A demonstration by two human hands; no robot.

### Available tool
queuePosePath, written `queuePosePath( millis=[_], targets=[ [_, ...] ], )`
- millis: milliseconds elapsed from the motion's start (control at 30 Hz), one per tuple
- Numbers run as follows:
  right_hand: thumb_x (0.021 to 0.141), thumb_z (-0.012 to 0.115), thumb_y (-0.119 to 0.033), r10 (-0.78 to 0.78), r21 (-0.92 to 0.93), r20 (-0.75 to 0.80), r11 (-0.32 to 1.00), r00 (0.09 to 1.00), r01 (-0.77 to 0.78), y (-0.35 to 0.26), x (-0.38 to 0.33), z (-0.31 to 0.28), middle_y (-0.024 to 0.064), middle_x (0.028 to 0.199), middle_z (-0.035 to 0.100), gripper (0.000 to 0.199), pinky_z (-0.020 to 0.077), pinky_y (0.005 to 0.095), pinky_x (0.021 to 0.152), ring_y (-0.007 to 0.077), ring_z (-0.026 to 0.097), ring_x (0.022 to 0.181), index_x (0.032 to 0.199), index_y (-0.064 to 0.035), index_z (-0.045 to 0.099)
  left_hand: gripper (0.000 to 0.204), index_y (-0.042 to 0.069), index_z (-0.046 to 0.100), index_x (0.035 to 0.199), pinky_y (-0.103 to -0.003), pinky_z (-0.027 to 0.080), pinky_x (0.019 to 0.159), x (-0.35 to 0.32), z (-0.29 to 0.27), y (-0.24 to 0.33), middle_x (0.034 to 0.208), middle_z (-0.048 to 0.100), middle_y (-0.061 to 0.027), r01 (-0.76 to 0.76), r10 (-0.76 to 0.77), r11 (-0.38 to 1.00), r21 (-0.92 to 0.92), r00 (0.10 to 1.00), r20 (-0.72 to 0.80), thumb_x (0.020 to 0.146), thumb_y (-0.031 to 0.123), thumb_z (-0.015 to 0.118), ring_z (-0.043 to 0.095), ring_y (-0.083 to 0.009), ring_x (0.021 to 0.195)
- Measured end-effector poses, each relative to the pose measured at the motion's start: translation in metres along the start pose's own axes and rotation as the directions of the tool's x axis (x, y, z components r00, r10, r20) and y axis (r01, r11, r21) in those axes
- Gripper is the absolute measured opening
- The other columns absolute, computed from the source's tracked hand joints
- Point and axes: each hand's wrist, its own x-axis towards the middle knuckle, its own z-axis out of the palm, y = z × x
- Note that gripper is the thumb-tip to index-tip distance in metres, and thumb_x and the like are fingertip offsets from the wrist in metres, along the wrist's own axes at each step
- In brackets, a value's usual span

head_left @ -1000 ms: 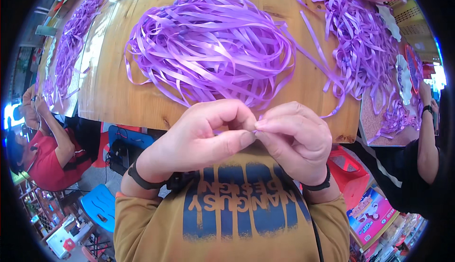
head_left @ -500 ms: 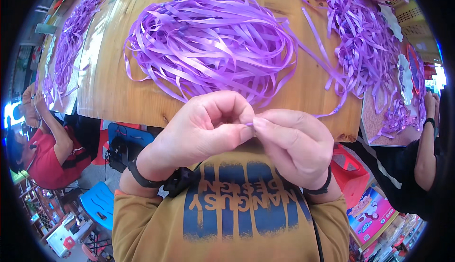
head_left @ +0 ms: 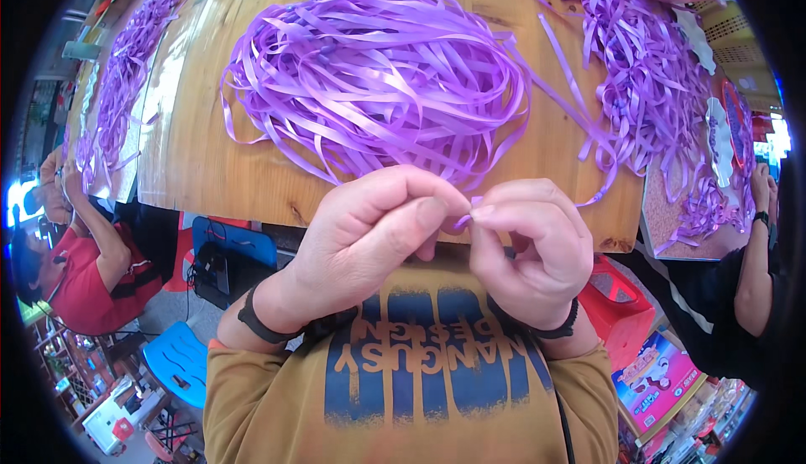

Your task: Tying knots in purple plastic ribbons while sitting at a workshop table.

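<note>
Left of the big ribbon heap (head_left: 378, 78) on the wooden worktop (head_left: 201, 162), a person in a red shirt (head_left: 84, 283) sits by a smaller purple pile (head_left: 122, 69). Just below the heap, off the worktop's near edge, the left hand (head_left: 369, 237) and right hand (head_left: 529, 250) meet, each grip pinched on one purple ribbon end (head_left: 464, 220) between the fingertips. Right of the heap lies another ribbon tangle (head_left: 646, 86)
</note>
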Motion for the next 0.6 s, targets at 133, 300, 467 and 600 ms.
queuePosePath(
  millis=[133, 300, 467, 600],
  targets=[
    [0.062, 0.065, 0.009, -0.001, 0.002, -0.017, 1.000, 1.000, 0.001, 0.0018, -0.0030, 0.0002, 0.0093, 0.073, 0.060, 0.021, 0.0492, 0.0270, 0.054, 0.0193, 0.060, 0.062, 0.079, -0.0019, 0.059, 0.014, -0.002, 0.056, 0.100, -0.019, 0.046, 0.061, 0.0020, 0.0026, 0.0001, 0.087, 0.059, -0.0044, 0.104, -0.101, 0.988, -0.111, 0.994, 0.028, 0.088, 0.005, 0.051, 0.056, -0.0065, 0.068],
    [0.062, 0.065, 0.010, 0.007, -0.002, -0.007, 1.000, 1.000, -0.007, 0.0011, -0.0053, -0.0007, 0.0090, 0.073, 0.059, 0.022, 0.0486, 0.0266, 0.053, 0.0187, 0.059, 0.061, 0.079, -0.0021, 0.059, 0.013, -0.002, 0.057, 0.097, -0.018, 0.046, 0.059, 0.0013, 0.0054, 0.0006, 0.085, 0.059, -0.0044, 0.082, -0.082, 0.996, 0.037, 0.997, 0.003, 0.086, 0.003, 0.054, 0.057, -0.0070, 0.067],
    [0.062, 0.065, 0.010, -0.006, -0.014, 0.004, 1.000, 1.000, 0.007, 0.0008, -0.0061, -0.0005, 0.0089, 0.074, 0.059, 0.022, 0.0470, 0.0267, 0.051, 0.0173, 0.058, 0.059, 0.080, -0.0019, 0.060, 0.007, -0.002, 0.059, 0.086, -0.019, 0.043, 0.058, 0.0045, 0.0055, -0.0032, 0.078, 0.058, -0.0040, -0.176, 0.194, 0.894, 0.412, 0.981, -0.001, 0.080, -0.002, 0.056, 0.056, -0.0077, 0.067],
    [0.063, 0.069, 0.006, -0.006, -0.050, 0.056, 0.999, 0.998, 0.009, 0.0001, -0.0059, -0.0048, 0.0068, 0.065, 0.056, 0.022, 0.0426, 0.0269, 0.046, 0.0163, 0.054, 0.052, 0.082, -0.0027, 0.062, 0.008, -0.001, 0.058, 0.080, -0.021, 0.039, 0.056, 0.0054, 0.0021, -0.0069, 0.076, 0.057, -0.0049, -0.261, 0.288, 0.811, 0.524, 0.957, 0.032, 0.073, -0.005, 0.058, 0.052, -0.0099, 0.066]
  ],
)
